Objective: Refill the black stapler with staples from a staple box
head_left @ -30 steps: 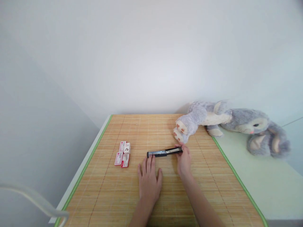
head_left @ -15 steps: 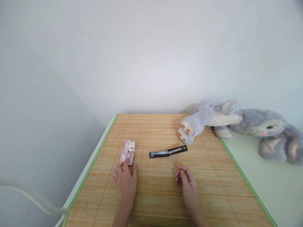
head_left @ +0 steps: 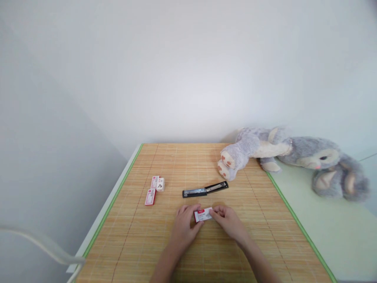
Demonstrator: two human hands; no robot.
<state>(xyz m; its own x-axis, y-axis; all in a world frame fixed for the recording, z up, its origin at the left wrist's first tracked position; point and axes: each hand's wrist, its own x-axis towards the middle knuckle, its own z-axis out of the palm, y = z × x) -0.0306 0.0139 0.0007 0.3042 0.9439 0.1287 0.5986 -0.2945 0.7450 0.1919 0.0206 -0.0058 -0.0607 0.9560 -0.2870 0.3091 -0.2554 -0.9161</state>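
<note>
My left hand (head_left: 184, 226) and my right hand (head_left: 228, 221) both hold a small red and white box (head_left: 203, 215) between their fingertips, just above the bamboo mat (head_left: 265, 232). A black stapler (head_left: 205, 190), swung open flat, lies on the mat a little beyond the box. Three more small red and white boxes (head_left: 154, 187) lie to the left of the stapler, one apart from the other two.
A grey plush rabbit (head_left: 291, 157) lies at the back right, its feet on the mat's edge. The mat's green border meets a pale green surface (head_left: 324, 228) on the right. A white cable (head_left: 38, 245) hangs at lower left. White walls stand behind and left.
My right hand left the stapler and my left hand went to the boxes, took one, and brought it to the middle. Both hands now hold that box.
</note>
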